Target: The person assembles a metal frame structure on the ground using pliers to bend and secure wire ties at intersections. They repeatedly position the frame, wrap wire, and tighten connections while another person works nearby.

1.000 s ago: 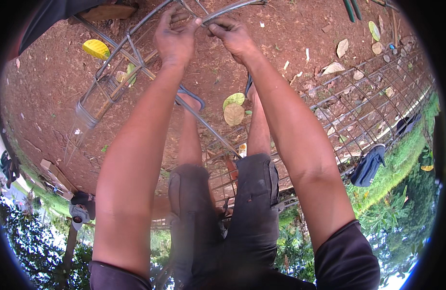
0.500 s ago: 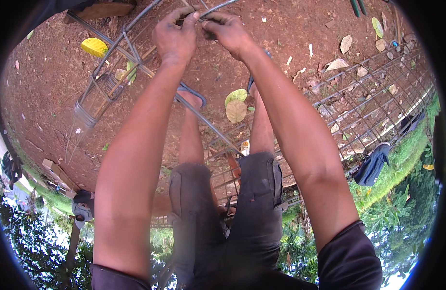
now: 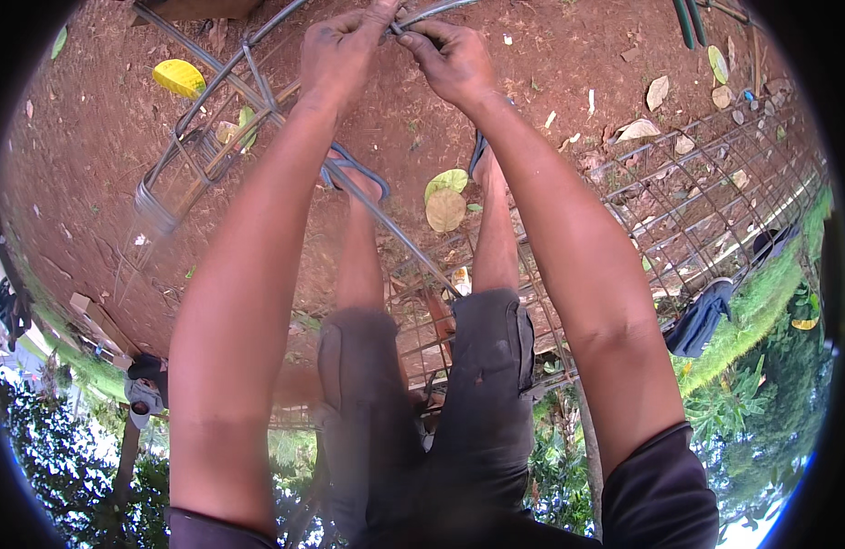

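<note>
Both my hands are raised together at the top edge, over reddish bare soil. My left hand point(image 3: 342, 53) is closed, its thumb and fingers pinched around the joining spot of a thin grey metal rod point(image 3: 445, 7). The fingertips of my right hand point(image 3: 452, 60), also closed, pinch the rod's lower end from the other side. The rod curves up to the right and leaves the frame. To the left of my left hand is a frame of grey steel bars with bent square ties point(image 3: 250, 66). One long straight bar point(image 3: 395, 231) slants beneath my left forearm toward my knee.
A rusty steel mesh point(image 3: 706, 197) spreads over the ground at right and under my legs. Dark green tool handles point(image 3: 688, 20) lie at the upper right. A coil of wire point(image 3: 154, 209) surrounds the bar frame's end. Dark cloth point(image 3: 702, 320) hangs at the mesh's edge.
Both hands have shifted slightly right and upward, with the pinched rod between them. My left thumb and fingers now reach higher. The bar frame stays in nearly the same place.
</note>
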The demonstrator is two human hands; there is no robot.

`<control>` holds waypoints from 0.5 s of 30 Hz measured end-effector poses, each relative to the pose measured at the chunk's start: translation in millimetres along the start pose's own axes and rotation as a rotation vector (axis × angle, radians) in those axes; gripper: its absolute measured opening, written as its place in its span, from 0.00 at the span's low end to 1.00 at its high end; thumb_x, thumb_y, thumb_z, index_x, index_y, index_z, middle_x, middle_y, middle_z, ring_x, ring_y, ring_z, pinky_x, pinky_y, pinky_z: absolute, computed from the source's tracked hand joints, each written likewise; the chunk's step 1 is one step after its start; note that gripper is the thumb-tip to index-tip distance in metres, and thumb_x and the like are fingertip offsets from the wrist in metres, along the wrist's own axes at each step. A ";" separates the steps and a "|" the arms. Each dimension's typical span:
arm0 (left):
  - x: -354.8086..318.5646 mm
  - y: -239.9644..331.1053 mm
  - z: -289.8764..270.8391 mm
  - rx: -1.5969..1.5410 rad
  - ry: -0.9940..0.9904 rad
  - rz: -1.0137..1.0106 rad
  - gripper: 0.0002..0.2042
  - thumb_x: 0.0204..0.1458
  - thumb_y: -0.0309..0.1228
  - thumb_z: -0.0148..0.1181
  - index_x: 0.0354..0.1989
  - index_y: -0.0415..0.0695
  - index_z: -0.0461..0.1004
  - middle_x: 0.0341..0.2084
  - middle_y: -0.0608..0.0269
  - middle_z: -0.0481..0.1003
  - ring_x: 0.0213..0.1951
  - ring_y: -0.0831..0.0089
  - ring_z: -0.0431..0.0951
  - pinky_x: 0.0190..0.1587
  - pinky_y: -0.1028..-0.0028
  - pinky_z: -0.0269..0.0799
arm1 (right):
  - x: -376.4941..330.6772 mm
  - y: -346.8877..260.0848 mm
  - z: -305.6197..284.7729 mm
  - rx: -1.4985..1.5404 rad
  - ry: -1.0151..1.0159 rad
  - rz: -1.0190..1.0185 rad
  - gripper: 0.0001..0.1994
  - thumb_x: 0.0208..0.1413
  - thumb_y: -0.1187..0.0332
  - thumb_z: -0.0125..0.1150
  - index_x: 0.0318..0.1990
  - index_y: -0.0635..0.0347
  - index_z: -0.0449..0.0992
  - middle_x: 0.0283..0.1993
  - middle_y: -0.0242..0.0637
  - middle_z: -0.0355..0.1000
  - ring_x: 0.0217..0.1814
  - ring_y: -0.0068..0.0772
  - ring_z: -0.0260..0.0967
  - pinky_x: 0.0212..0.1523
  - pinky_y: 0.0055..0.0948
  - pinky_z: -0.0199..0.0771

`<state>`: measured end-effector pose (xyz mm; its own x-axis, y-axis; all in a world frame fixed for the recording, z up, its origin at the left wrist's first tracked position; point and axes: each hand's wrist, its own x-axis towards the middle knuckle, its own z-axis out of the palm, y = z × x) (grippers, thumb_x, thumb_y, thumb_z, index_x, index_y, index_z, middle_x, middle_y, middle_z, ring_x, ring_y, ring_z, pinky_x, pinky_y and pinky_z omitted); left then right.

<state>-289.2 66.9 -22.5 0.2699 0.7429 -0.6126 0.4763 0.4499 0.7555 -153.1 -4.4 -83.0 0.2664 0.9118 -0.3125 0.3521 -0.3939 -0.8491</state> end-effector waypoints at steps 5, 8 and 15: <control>-2.7 -27.8 -8.8 0.556 0.013 0.734 0.20 0.46 0.36 0.66 0.46 0.39 0.74 0.30 0.57 0.78 0.36 0.66 0.77 0.44 0.71 0.71 | 3.5 -6.7 -7.1 -0.041 -0.063 -0.008 0.12 0.53 0.60 0.62 0.40 0.54 0.81 0.27 0.41 0.75 0.28 0.34 0.73 0.32 0.33 0.72; -1.4 -29.6 -3.3 0.537 0.104 0.411 0.30 0.42 0.30 0.67 0.56 0.40 0.64 0.32 0.53 0.76 0.37 0.62 0.77 0.44 0.69 0.72 | 6.4 -1.1 -8.5 -0.083 -0.090 -0.040 0.12 0.55 0.58 0.62 0.41 0.55 0.80 0.22 0.32 0.73 0.22 0.18 0.66 0.25 0.25 0.68; 33.6 -39.1 8.8 0.900 0.266 0.096 0.19 0.44 0.36 0.62 0.44 0.41 0.75 0.40 0.47 0.77 0.40 0.51 0.77 0.45 0.58 0.72 | 3.7 -11.3 -5.7 -0.103 -0.082 0.029 0.12 0.54 0.58 0.62 0.40 0.54 0.81 0.22 0.35 0.72 0.23 0.26 0.67 0.26 0.29 0.68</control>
<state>-291.4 69.9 -74.6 0.1944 0.8958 -0.3997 0.9592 -0.0883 0.2685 -150.9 2.8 -72.1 0.2055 0.9045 -0.3736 0.4364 -0.4264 -0.7923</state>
